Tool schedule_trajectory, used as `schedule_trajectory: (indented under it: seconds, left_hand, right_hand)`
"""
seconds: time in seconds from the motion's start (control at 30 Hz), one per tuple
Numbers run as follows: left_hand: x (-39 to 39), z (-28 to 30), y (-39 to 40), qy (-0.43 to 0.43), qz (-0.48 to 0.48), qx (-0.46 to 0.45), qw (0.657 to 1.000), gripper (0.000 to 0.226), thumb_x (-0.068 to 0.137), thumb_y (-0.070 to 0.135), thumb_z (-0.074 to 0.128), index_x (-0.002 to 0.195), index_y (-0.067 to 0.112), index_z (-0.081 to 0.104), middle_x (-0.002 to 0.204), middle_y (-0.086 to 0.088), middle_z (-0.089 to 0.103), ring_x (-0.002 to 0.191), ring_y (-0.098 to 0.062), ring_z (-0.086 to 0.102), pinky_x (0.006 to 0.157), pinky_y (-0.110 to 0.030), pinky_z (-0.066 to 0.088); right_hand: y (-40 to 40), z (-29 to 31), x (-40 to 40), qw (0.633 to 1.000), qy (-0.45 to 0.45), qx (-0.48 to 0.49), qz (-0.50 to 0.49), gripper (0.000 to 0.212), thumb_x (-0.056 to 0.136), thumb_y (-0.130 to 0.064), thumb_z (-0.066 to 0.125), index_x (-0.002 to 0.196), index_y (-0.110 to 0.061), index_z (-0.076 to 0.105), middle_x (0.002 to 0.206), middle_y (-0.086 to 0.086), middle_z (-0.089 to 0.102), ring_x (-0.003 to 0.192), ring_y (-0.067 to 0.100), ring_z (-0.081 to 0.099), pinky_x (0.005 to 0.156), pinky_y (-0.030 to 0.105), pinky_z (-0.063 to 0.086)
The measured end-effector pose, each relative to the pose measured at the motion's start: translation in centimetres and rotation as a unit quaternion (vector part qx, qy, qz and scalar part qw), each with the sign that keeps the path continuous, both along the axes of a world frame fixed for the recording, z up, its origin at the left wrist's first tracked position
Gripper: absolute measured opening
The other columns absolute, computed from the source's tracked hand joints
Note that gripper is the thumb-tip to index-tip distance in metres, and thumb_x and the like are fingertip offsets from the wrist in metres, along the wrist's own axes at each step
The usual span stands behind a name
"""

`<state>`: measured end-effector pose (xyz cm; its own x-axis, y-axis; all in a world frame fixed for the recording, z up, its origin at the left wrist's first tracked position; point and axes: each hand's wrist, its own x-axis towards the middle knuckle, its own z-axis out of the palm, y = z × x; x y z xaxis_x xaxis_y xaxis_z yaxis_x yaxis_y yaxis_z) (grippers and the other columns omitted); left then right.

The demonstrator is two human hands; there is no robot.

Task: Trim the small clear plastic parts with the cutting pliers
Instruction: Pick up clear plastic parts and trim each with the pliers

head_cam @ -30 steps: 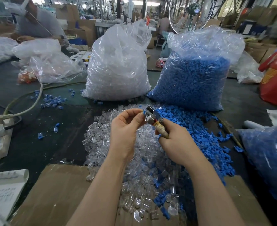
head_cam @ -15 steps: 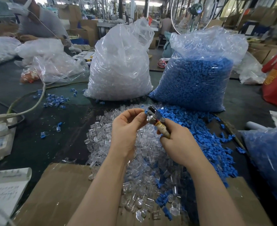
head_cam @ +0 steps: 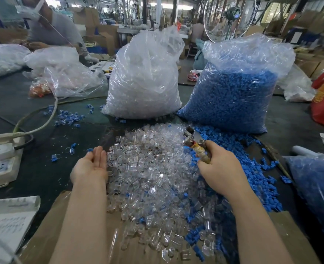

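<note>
where the right hand [head_cam: 221, 169] curls round the handles of the cutting pliers [head_cam: 194, 142], its grip hides most of the handles, and whether the metal jaws are parted cannot be told. left hand [head_cam: 92, 165] lies palm up with fingers straight, holding nothing that can be made out, at the left edge of the heap of small clear plastic parts [head_cam: 153, 178]. heap rests partly on the dark counter [head_cam: 43, 168], partly on a cardboard sheet [head_cam: 48, 235] cut off by the lower frame edge; both forearms cover part of it. loose blue parts [head_cam: 252, 168] adjoin the heap on the right. behind stand a clear bag of clear parts [head_cam: 144, 77] and a bag of blue parts [head_cam: 233, 88]. a white power strip [head_cam: 3, 164] sits at far left, cut off.
</note>
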<state>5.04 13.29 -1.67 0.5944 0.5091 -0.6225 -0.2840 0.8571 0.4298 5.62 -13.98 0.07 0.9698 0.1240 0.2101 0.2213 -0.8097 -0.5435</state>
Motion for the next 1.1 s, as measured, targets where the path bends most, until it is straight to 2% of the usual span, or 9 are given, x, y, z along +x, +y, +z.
schedule_trajectory:
  seconds: [0.23, 0.37, 0.47, 0.6, 0.73, 0.87, 0.93, 1.03, 1.1]
  left_hand:
    - [-0.1, 0.5, -0.5, 0.023, 0.017, 0.01, 1.0, 0.026, 0.102, -0.001, 0.043, 0.125, -0.007, 0.054, 0.113, -0.018, 0.067, 0.095, -0.021, 0.071, 0.079, -0.026, 0.06]
    - [0.1, 1.6, -2.9, 0.037, -0.075, 0.183, 0.98, 0.017, 0.093, 0.005, 0.062, 0.11, 0.002, 0.064, 0.09, -0.007, 0.068, 0.066, -0.007, 0.064, 0.058, -0.018, 0.053]
    - [0.0, 2.8, -6.6, 0.006, -0.308, 0.391, 0.867, 0.027, 0.089, 0.033, 0.067, 0.102, 0.009, 0.067, 0.091, -0.002, 0.071, 0.069, -0.007, 0.061, 0.064, -0.023, 0.05]
    - [-0.4, 3.5, -11.9, -0.052, -0.465, 0.492, 0.734, 0.042, 0.08, 0.053, 0.07, 0.092, 0.013, 0.069, 0.083, 0.002, 0.074, 0.072, -0.009, 0.068, 0.063, -0.022, 0.051]
    - [-0.4, 3.0, -12.7, -0.065, -0.401, 0.482, 0.776, 0.015, 0.084, 0.019, 0.076, 0.081, 0.005, 0.07, 0.073, -0.009, 0.073, 0.062, -0.012, 0.068, 0.055, -0.019, 0.052]
    - [-0.2, 2.9, -11.4, -0.076, -0.355, 0.476, 0.801, 0.014, 0.083, 0.017, 0.076, 0.074, 0.008, 0.07, 0.071, -0.011, 0.074, 0.063, -0.015, 0.069, 0.055, -0.018, 0.052]
    - [-0.1, 2.7, -10.9, -0.088, -0.375, 0.485, 0.785, 0.016, 0.084, 0.023, 0.076, 0.078, 0.009, 0.072, 0.072, -0.008, 0.074, 0.064, -0.012, 0.068, 0.057, -0.018, 0.053]
    - [0.4, 2.0, -10.1, -0.063, -0.396, 0.579, 0.71, 0.023, 0.087, 0.039, 0.07, 0.095, 0.018, 0.073, 0.087, -0.001, 0.075, 0.079, -0.009, 0.066, 0.069, -0.022, 0.055]
    - [0.9, 1.1, -9.5, 0.033, -0.386, 0.712, 0.586, 0.032, 0.09, 0.048, 0.064, 0.116, 0.027, 0.066, 0.11, 0.008, 0.07, 0.1, -0.011, 0.064, 0.091, -0.036, 0.053]
  right_hand:
    - [-0.1, -0.2, 0.2, 1.0, 0.0, -0.016, -0.008, 0.015, 0.085, -0.023, 0.056, 0.08, -0.031, 0.044, 0.069, -0.007, 0.057, 0.061, 0.013, 0.051, 0.048, 0.032, 0.031]
    - [0.1, -0.5, 0.4, 0.999, -0.017, -0.034, -0.025, 0.012, 0.086, -0.026, 0.056, 0.083, -0.03, 0.044, 0.069, -0.008, 0.054, 0.06, 0.01, 0.048, 0.048, 0.03, 0.029]
    - [0.5, -0.5, 0.6, 0.996, -0.042, -0.072, -0.036, 0.012, 0.086, -0.029, 0.056, 0.084, -0.025, 0.045, 0.07, -0.007, 0.051, 0.06, 0.01, 0.046, 0.048, 0.03, 0.027]
    - [1.0, -0.3, 0.3, 0.992, -0.07, -0.108, -0.014, 0.015, 0.083, -0.027, 0.057, 0.089, -0.024, 0.043, 0.074, -0.008, 0.049, 0.063, 0.017, 0.046, 0.052, 0.032, 0.027]
    - [1.6, -0.2, 0.1, 0.989, -0.083, -0.119, 0.018, 0.026, 0.08, -0.027, 0.058, 0.098, -0.026, 0.04, 0.086, -0.009, 0.047, 0.082, 0.02, 0.049, 0.069, 0.033, 0.033]
    - [1.3, -0.2, 0.1, 0.983, -0.064, -0.174, 0.001, 0.044, 0.08, -0.034, 0.057, 0.121, -0.03, 0.041, 0.101, -0.008, 0.047, 0.101, 0.02, 0.045, 0.093, 0.038, 0.035]
    - [1.4, -0.2, 0.1, 0.986, -0.052, -0.161, -0.005, 0.037, 0.082, -0.031, 0.057, 0.116, -0.029, 0.041, 0.096, -0.007, 0.045, 0.097, 0.022, 0.048, 0.086, 0.037, 0.036]
    - [1.1, -0.2, 0.3, 0.991, -0.032, -0.118, -0.054, 0.02, 0.086, -0.026, 0.054, 0.1, -0.029, 0.04, 0.086, -0.004, 0.051, 0.078, 0.023, 0.052, 0.058, 0.034, 0.034]
    - [0.4, -0.2, 0.5, 0.988, -0.016, -0.099, -0.114, 0.015, 0.089, -0.026, 0.053, 0.098, -0.027, 0.041, 0.079, -0.002, 0.052, 0.064, 0.02, 0.05, 0.049, 0.031, 0.032]
